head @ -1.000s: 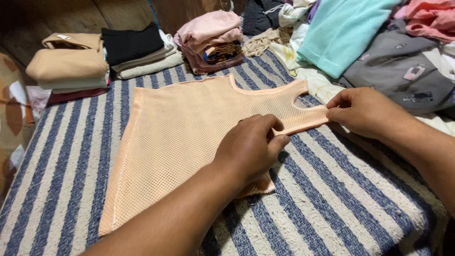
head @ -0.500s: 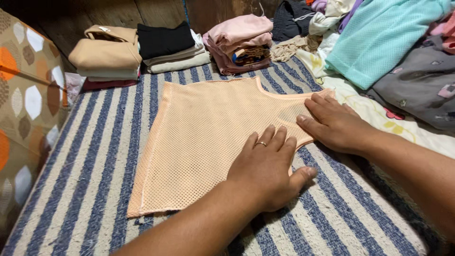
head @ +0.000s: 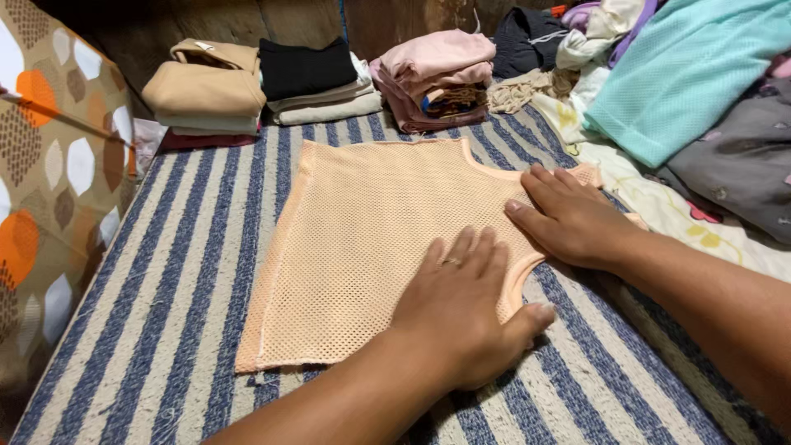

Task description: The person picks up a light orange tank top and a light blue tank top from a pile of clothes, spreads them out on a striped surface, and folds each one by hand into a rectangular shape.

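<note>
- On the striped blue-and-white mat (head: pixel 165 330), a peach mesh top (head: pixel 371 239) lies flat, spread out, its lower hem toward the person and its neckline toward the folded piles beyond it.
- The left hand (head: pixel 465 309) rests palm-down on the top's near right part, fingers spread flat and gripping nothing; a ring shows on one finger.
- The right hand (head: pixel 573 218) lies flat too, open, pressing the top's right shoulder area just beside the armhole curve; it holds nothing.
- The top looks very light, thin and limp, an open net fabric that should drape and wrinkle easily; judged from the weave, fingers or nails could snag in the holes.
- It is likely to slide little on the rough mat, so smoothing with flat palms suits it.
- Good places to take hold seem to be the solid bound edges: the side seam, hem or shoulder strap, pinched lightly.
- Beyond the top sit a tan folded stack (head: pixel 206 95), a black-and-cream stack (head: pixel 313 82) and a pink stack (head: pixel 437 78); right of it lies loose clothing, including a teal garment (head: pixel 692 74).
</note>
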